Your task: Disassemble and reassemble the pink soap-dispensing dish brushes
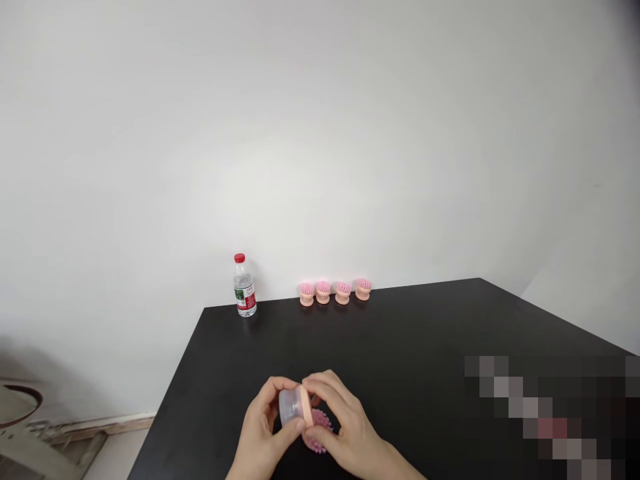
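Low in the middle of the head view, both hands are on one small round brush. Its clear plastic cup (290, 407) faces left, with a peach ring (305, 407) beside it. Soft pink bristles (323, 421) show at the right. My left hand (265, 423) is closed around the clear cup, its thumb on the near side. My right hand (345, 423) grips the ring and the bristle end between fingers and thumb. Fingers partly hide the brush, and I cannot tell whether its parts are fully joined.
Several similar peach brushes (323, 293) with pink bristles stand in a row at the black table's (410, 340) back edge, against the white wall (320, 133). Left of them stands a water bottle (245, 290) with a red cap. Pixelated blocks cover the lower right.
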Demonstrator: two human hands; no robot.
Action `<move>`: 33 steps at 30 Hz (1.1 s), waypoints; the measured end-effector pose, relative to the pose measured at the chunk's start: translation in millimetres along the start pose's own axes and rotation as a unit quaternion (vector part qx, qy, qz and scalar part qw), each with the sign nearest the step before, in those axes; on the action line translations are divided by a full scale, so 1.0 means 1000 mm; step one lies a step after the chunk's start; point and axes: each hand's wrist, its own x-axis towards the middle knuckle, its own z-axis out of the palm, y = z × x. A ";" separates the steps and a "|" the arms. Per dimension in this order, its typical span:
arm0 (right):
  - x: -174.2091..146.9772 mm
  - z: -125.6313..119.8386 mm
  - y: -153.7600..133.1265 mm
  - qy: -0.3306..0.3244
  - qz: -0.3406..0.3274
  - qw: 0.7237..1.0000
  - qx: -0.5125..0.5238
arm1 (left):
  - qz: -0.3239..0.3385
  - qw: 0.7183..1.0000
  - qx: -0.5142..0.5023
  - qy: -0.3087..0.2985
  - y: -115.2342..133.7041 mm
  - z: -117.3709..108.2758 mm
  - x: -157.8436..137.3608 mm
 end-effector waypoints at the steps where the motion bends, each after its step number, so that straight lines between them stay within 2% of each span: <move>1: 0.001 -0.001 0.000 -0.001 -0.011 1.000 -0.002 | 0.000 1.000 -0.003 0.002 0.000 0.001 -0.001; 5: 0.002 -0.007 -0.002 -0.015 -0.050 0.999 -0.002 | -0.008 1.000 -0.016 0.000 0.003 0.004 -0.004; 16: 0.003 -0.013 -0.002 -0.026 -0.070 0.997 0.008 | -0.061 0.998 -0.014 -0.012 0.027 0.009 -0.006; 19: 0.004 -0.014 -0.004 -0.042 -0.050 0.998 -0.003 | -0.072 0.997 -0.013 -0.020 0.027 0.010 -0.007; 28: 0.003 -0.013 -0.008 -0.034 0.013 0.997 -0.068 | -0.067 0.996 -0.037 -0.044 0.021 0.014 -0.008; 33: -0.003 -0.015 0.002 -0.034 0.035 0.996 -0.076 | -0.061 0.998 -0.017 -0.016 0.021 0.021 -0.010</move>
